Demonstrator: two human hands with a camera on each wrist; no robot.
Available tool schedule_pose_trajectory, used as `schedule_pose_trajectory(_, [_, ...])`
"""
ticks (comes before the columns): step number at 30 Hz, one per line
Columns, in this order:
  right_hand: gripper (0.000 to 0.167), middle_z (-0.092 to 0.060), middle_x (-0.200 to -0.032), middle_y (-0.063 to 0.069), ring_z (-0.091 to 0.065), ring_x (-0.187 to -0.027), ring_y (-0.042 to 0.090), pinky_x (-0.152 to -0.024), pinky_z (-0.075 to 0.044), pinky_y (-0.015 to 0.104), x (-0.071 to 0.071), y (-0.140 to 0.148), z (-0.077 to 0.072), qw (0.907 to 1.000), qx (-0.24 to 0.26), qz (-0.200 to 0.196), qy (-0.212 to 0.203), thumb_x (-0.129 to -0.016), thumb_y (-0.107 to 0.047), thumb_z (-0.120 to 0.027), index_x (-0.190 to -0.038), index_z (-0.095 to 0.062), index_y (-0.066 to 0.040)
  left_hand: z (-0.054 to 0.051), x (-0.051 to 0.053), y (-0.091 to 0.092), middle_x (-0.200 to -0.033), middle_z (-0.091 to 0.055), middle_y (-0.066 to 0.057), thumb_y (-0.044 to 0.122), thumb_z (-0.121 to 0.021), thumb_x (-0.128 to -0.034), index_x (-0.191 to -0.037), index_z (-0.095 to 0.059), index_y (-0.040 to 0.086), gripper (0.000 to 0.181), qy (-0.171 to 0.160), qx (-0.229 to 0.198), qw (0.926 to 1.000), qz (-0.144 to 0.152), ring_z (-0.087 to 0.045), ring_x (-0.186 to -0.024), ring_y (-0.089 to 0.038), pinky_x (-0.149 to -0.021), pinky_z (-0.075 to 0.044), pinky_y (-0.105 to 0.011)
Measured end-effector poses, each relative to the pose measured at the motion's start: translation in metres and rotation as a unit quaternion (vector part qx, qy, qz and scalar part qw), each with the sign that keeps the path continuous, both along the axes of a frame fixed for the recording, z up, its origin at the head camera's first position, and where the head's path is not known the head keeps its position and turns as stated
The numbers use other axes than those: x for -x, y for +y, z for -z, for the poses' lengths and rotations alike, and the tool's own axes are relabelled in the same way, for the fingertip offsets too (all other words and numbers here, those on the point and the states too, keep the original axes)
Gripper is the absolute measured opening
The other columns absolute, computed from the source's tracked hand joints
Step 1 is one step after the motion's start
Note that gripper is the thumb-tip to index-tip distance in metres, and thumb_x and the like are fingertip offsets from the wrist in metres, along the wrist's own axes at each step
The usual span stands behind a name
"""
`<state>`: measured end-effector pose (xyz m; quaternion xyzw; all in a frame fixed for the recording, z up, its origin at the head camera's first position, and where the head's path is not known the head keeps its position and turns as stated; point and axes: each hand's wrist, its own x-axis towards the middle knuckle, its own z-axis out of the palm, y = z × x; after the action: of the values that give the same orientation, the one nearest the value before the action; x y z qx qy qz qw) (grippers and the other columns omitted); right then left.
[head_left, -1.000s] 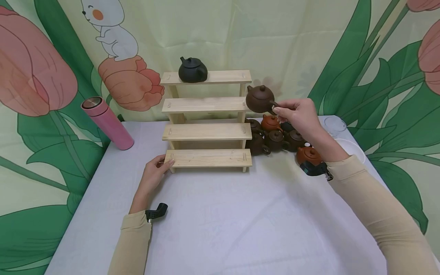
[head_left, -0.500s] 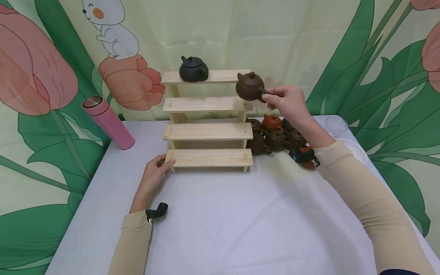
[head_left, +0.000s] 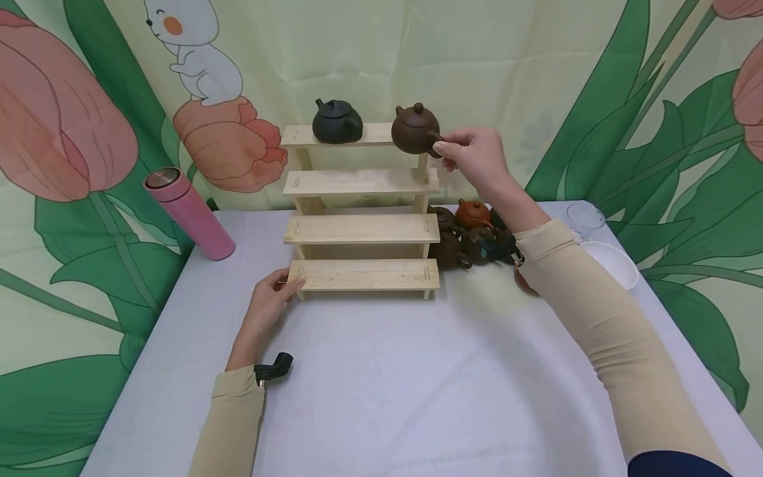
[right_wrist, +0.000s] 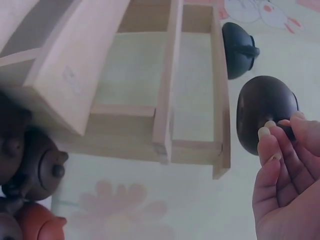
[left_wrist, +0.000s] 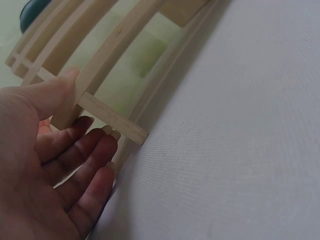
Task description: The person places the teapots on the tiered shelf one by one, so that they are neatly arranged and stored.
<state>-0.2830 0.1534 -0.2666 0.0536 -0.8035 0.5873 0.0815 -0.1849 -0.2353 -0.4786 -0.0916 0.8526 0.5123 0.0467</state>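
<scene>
My right hand (head_left: 477,158) pinches the handle of a dark brown teapot (head_left: 414,131) at the right end of the top tier. In the right wrist view a small gap shows between this teapot (right_wrist: 257,107) and the shelf board. A black teapot (head_left: 336,124) sits toward the left of the same tier. The stepped wooden display rack (head_left: 362,228) stands on the table, its lower tiers bare. My left hand (head_left: 265,306) grips the left end of the lowest board, thumb on top and fingers curled beneath, as the left wrist view shows.
Several brown and orange teapots (head_left: 473,213) cluster right of the rack, partly hidden by my right forearm. Clear round dishes (head_left: 614,265) lie near the table's right edge. A pink thermos (head_left: 189,215) stands at the left. A printed curtain (head_left: 477,59) hangs behind.
My right hand has carried the brown teapot up and to the left, from beside the second-highest tier to the top one. The left hand stays on the lowest board.
</scene>
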Motion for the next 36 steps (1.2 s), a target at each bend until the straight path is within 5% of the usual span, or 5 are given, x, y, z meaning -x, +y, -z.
schedule_pose_trajectory(11, [0.027,-0.069,-0.087,-0.002,-0.062,-0.062,0.010,-0.072,-0.054,0.025,0.023,-0.016,-0.005,0.9991,-0.021,0.027,-0.024,-0.092,-0.020,-0.071,-0.115,-0.074,-0.006,-0.001,-0.003,0.002,-0.125,-0.060,-0.012,0.049,-0.066,-0.0927,-0.142,-0.053,0.010,0.064,0.002,-0.001,1.0000,-0.002,-0.053,-0.101,-0.019,-0.077,-0.050,-0.021])
schedule_pose_trajectory(17, [0.023,-0.067,-0.072,-0.005,-0.059,-0.059,0.008,-0.067,-0.054,0.023,0.032,-0.024,-0.007,0.9984,-0.042,0.036,-0.007,-0.093,-0.019,-0.070,-0.110,-0.075,-0.004,0.000,-0.002,0.001,-0.125,-0.060,-0.012,0.049,-0.066,-0.0926,-0.141,-0.053,0.009,0.064,0.004,-0.003,1.0000,0.000,-0.054,-0.101,-0.019,-0.078,-0.050,-0.021])
schedule_pose_trajectory(36, [0.023,-0.064,-0.069,-0.009,-0.062,-0.062,0.008,-0.063,-0.050,0.023,0.036,-0.058,-0.011,0.9882,-0.149,0.035,0.003,-0.097,-0.023,-0.063,-0.112,-0.076,-0.011,0.001,0.000,0.002,-0.125,-0.061,-0.012,0.052,-0.066,-0.0914,-0.142,-0.053,0.010,0.067,0.006,0.004,1.0000,-0.003,-0.055,-0.102,-0.020,-0.078,-0.051,-0.022])
